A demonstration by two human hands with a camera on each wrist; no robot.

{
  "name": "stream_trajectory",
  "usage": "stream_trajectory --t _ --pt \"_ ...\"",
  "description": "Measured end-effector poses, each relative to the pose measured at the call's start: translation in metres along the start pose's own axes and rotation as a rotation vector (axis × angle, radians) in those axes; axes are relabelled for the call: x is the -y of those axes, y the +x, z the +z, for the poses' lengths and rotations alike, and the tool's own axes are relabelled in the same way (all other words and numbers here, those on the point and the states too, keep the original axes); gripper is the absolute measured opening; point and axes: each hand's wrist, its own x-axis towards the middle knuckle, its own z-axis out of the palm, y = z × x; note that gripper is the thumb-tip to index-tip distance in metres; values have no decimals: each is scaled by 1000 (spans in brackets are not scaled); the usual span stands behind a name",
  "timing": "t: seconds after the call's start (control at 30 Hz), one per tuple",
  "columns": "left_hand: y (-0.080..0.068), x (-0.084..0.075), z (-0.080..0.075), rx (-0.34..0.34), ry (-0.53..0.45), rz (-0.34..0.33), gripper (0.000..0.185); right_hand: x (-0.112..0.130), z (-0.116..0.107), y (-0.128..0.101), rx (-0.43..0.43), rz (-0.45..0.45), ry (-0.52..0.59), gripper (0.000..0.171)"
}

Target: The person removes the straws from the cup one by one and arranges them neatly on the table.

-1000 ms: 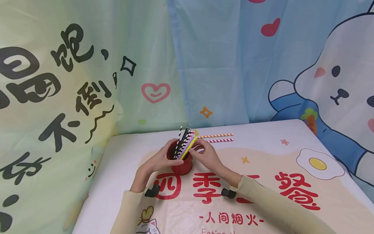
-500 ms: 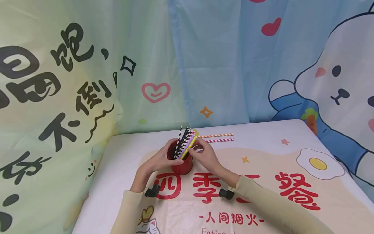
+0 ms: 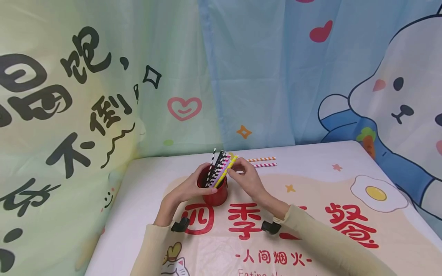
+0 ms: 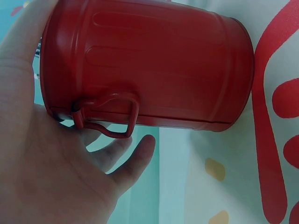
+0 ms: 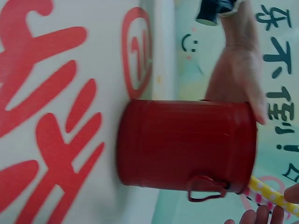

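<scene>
The red bucket point(image 3: 215, 191) is steadied upright on the counter point(image 3: 310, 245) by the left hand point(image 3: 186, 189), fingers curled round it. Just right of its rim, the yellow straw point(image 3: 226, 172) is pinched by the right hand point(image 3: 248, 180), angled into the bucket among the other straws point(image 3: 216, 168).

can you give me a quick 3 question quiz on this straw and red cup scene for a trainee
1. True or false: the left hand holds the red cup.
2. Which straw does the right hand pinch? A the yellow straw; B a blue one; C a green one.
3. How many straws lie loose on the tablecloth behind the cup?

Key: 1 true. 2 A. 3 two, the orange striped straw and the pink striped straw.
</scene>
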Motion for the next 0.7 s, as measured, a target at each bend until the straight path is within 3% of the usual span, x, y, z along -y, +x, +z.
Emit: stream_trajectory --t 0.07,0.33,0.5,0.7 --pt "0 1 0 0 -4 0 93 -8 -3 6 -15 -10 17 25" --pt "0 3 1 -5 -2 2 92 9 -20 10 -29 -3 110 27" --pt "1 -1 2 -4 7 9 90 24 -35 13 -53 2 173 27" --pt "0 0 0 -7 16 16 89 47 -54 20 -86 -68 298 16"
